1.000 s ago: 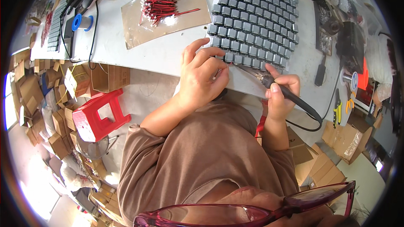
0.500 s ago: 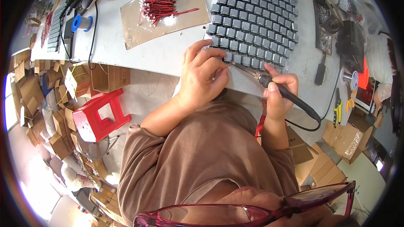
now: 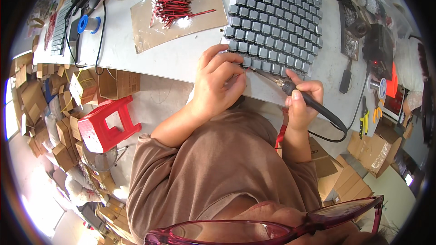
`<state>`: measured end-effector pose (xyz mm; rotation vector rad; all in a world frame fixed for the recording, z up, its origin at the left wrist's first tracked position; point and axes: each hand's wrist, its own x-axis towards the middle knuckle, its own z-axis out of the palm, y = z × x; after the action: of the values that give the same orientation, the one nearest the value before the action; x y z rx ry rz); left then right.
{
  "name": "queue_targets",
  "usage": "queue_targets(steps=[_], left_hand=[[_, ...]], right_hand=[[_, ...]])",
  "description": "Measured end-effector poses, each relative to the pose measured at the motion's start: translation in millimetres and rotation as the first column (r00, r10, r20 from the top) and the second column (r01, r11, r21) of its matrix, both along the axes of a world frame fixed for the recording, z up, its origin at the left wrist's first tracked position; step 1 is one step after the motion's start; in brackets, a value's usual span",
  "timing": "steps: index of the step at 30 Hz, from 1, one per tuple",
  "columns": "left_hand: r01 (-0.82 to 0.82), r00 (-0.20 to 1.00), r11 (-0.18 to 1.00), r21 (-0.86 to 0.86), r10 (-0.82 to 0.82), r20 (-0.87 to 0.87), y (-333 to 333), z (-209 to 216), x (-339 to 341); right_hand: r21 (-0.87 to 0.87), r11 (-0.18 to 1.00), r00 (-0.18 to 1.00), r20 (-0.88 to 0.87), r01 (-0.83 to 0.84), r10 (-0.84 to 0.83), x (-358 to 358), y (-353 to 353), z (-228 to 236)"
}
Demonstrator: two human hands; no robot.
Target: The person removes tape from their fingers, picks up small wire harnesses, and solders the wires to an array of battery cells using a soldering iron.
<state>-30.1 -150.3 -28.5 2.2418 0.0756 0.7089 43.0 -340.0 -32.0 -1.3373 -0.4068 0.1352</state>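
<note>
The right hand [image 3: 305, 97] grips a black soldering iron [image 3: 320, 108], its tip angled left along the near edge of the grey block array [image 3: 272, 22]; the left hand [image 3: 217, 79] curls at that array's near left corner, its pinch hidden from me; the array lies on the white table [image 3: 122, 47], beside bundled red wires [image 3: 171, 9].

The head view looks from the wearer's head steeply down the body, twelve o'clock facing outward over the workbench [image 3: 125, 56]; eyeglasses [image 3: 312, 218] loom very near the lens at six, the brown T-shirt [image 3: 222, 159] beyond them, while the left hand [image 3: 218, 81] and right hand [image 3: 302, 115] lie farther off around the centre, and the wide fisheye reaches cardboard boxes [image 3: 63, 156] between eight and nine
</note>
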Motion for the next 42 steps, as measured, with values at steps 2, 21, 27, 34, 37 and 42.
queue_targets(steps=[2, 21, 27, 34, 37, 42], left_hand=[[0.003, 1.0, 1.0, -0.008, -0.002, 0.023, 2.0, -0.1, -1.9], [0.025, 0.999, 0.99, -0.141, -0.03, -0.038, 5.4, 1.2, -6.5], [0.041, 0.996, 0.977, -0.211, -0.057, -0.069, 6.0, 2.8, -6.9], [0.012, 0.996, 0.969, -0.248, -0.034, -0.083, 5.2, 2.9, -7.2], [0.015, 0.996, 0.968, -0.251, -0.036, -0.081, 5.2, 1.1, -6.8], [0.016, 0.999, 0.989, -0.145, -0.023, -0.042, 5.0, 1.1, -3.6]], right_hand=[[0.011, 1.0, 0.999, 0.053, -0.012, 0.012, 0.4, 0.9, 0.3], [0.003, 0.997, 0.993, 0.091, -0.075, 0.075, -4.6, 8.1, 0.5], [-0.027, 0.996, 0.991, 0.103, -0.088, 0.09, -3.3, 8.8, 2.2], [-0.059, 0.995, 0.992, 0.101, -0.076, 0.082, -3.7, 10.5, 4.4], [0.015, 1.0, 1.0, 0.005, -0.024, 0.024, -3.5, 10.2, 5.4], [0.017, 0.999, 0.999, 0.025, -0.03, 0.03, 0.4, 4.7, 5.9]])
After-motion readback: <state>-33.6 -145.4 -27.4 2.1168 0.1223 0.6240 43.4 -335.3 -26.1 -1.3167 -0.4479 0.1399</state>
